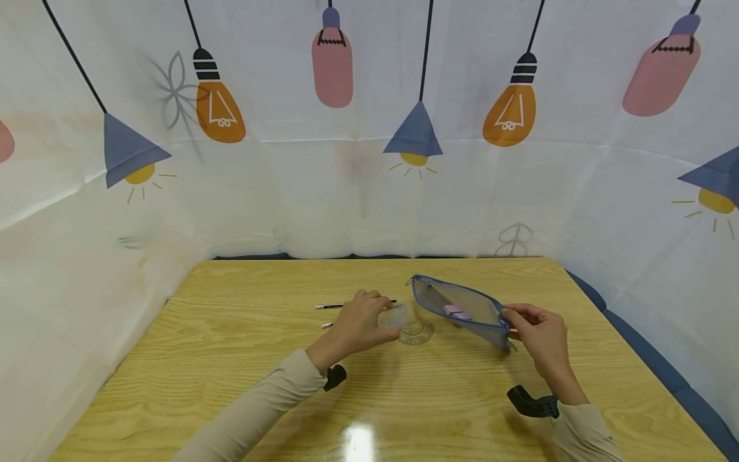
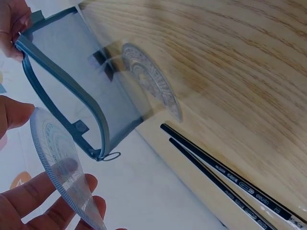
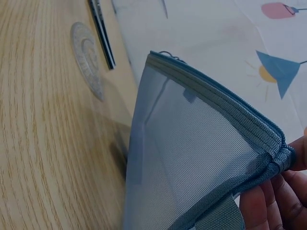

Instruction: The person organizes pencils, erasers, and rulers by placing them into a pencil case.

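My left hand [image 1: 360, 321] holds a clear plastic protractor [image 2: 53, 146] between thumb and fingers, raised above the table, left of a pouch. That pouch [image 1: 479, 332] is see-through mesh with blue edging, its zip undone and its mouth gaping. Pinched at its right corner by my right hand [image 1: 541, 333], it tilts down toward the left hand's side. Inside lie small pinkish-purple erasers [image 1: 453, 310]. On the wood, just below the held piece in the head view, lies a second clear protractor [image 2: 152, 79].
Two dark pencils [image 2: 225, 175] lie side by side on the wooden table [image 1: 260, 372], left of the pouch and partly behind my left hand in the head view. A white cloth with printed lamps [image 1: 358, 192] hangs behind the table.
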A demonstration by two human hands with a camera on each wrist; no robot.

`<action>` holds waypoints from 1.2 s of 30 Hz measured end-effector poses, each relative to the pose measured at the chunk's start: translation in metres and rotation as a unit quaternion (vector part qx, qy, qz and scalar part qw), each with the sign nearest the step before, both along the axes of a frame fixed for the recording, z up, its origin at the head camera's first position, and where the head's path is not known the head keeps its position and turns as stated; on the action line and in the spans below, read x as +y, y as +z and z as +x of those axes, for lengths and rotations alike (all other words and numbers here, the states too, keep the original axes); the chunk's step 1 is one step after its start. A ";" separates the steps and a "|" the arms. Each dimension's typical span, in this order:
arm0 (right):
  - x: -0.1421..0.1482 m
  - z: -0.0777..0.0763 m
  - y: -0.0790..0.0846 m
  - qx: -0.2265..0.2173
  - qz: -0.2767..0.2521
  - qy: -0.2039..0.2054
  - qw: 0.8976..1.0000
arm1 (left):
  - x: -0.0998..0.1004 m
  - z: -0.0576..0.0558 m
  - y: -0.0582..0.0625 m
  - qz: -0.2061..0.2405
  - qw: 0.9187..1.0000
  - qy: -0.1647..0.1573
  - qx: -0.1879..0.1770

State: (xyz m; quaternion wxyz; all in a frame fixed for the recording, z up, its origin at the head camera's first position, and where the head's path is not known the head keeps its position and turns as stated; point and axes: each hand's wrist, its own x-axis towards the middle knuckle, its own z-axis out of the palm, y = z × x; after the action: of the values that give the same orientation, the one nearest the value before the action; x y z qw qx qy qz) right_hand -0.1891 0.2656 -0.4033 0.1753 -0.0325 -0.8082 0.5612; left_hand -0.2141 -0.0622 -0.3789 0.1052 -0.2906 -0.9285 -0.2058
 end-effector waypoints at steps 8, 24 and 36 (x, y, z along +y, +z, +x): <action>-0.001 0.000 0.000 0.001 -0.001 0.001 1.000 | 0.007 -0.003 0.003 -0.012 1.000 0.004 -0.012; -0.001 0.000 0.000 -0.002 -0.009 -0.001 1.000 | 0.017 -0.009 0.006 -0.021 1.000 0.002 -0.007; -0.003 0.002 0.000 0.002 -0.008 -0.002 1.000 | 0.027 -0.015 0.005 -0.036 0.999 -0.010 0.004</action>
State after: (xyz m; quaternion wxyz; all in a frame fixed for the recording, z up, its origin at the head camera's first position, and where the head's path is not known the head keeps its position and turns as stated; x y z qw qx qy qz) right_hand -0.1873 0.2631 -0.4032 0.1773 -0.0341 -0.8035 0.5672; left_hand -0.2290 -0.0350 -0.3737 0.0959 -0.3039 -0.9321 -0.1720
